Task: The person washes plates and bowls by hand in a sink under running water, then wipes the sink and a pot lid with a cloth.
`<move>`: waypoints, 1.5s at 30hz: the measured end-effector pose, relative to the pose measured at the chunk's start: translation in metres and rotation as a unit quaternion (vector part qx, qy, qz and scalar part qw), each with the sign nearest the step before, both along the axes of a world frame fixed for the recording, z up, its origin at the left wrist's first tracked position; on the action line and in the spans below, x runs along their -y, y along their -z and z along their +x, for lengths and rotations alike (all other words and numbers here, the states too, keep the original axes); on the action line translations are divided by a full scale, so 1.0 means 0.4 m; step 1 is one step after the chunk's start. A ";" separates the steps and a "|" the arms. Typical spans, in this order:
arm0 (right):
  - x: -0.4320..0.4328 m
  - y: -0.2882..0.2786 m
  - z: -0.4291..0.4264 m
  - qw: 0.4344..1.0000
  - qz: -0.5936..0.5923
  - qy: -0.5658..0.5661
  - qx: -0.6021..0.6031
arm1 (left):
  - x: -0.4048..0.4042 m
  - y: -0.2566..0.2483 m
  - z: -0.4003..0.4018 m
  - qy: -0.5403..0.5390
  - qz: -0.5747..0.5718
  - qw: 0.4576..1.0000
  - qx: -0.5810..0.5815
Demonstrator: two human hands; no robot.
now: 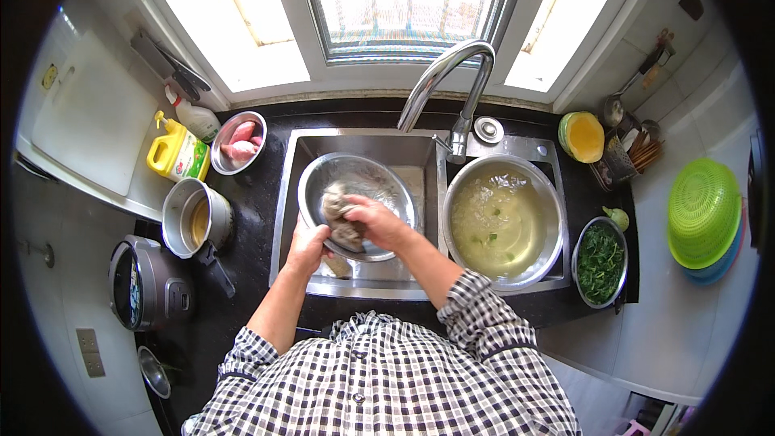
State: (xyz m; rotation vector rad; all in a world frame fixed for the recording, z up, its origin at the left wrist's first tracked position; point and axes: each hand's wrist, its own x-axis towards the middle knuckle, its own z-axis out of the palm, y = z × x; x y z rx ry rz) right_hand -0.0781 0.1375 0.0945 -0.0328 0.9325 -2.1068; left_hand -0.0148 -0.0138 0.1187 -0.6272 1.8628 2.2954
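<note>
My left hand point(310, 243) grips the near left rim of a stainless steel bowl point(396, 184), tilted within the left sink basin point(418, 160). Inside that bowl my right hand point(376, 220) holds a crumpled greyish-brown cloth point(337, 201) against the inner wall. Part of the cloth hangs below my fingers. In the right basin sits a large metal basin point(449, 236) of cloudy yellowish water point(496, 218), with a few green leaf bits floating in it. A chrome faucet point(463, 127) arches over the sink divider; I cannot tell whether water runs from it.
Left on the black counter stand a bowl of sweet potatoes point(240, 150), a yellow detergent jug point(175, 151), a saucepan point(209, 218) with its handle jutting inward, and a rice cooker point(160, 287). Rightward are a cut pumpkin point(582, 138), a utensil holder point(619, 163) and leafy greens point(600, 263).
</note>
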 end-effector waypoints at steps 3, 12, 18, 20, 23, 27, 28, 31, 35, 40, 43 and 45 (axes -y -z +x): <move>0.137 0.007 0.005 0.969 0.076 -0.065 -0.228 | 0.062 0.027 0.024 0.015 0.043 0.999 -0.001; 0.243 0.181 -0.174 0.729 0.528 0.340 -0.273 | 0.002 -0.051 0.080 0.009 -0.100 0.995 0.011; 0.285 0.178 -0.077 0.948 0.193 0.220 -0.123 | 0.035 0.007 0.018 0.027 -0.084 0.996 0.017; 0.251 0.113 -0.043 0.988 0.101 0.087 -0.074 | 0.057 0.004 -0.006 0.019 -0.086 0.996 0.013; 0.174 0.042 -0.046 0.915 0.287 -0.133 -0.251 | 0.083 0.015 0.004 0.024 -0.057 0.998 -0.009; 0.080 0.038 -0.021 0.707 0.487 -0.265 -0.440 | 0.074 -0.043 0.007 -0.039 -0.060 0.995 -0.067; 0.066 0.059 -0.010 0.681 0.537 -0.227 -0.443 | 0.079 -0.039 0.016 -0.031 -0.074 0.995 -0.056; 0.054 0.130 -0.017 0.653 0.581 -0.072 -0.480 | 0.068 -0.052 0.058 -0.009 -0.098 0.995 -0.029; 0.097 0.175 -0.076 0.678 0.514 0.104 -0.515 | 0.041 -0.026 0.086 0.023 -0.056 0.998 0.035; 0.181 0.166 -0.068 0.896 0.229 0.023 -0.379 | 0.046 -0.020 0.039 0.050 -0.094 0.993 0.053; 0.169 0.141 0.019 0.910 0.192 -0.076 -0.358 | 0.084 -0.010 0.011 0.034 -0.116 0.991 0.057; 0.142 0.152 0.027 0.842 0.238 -0.193 -0.444 | 0.086 -0.031 0.011 0.011 -0.155 0.988 0.012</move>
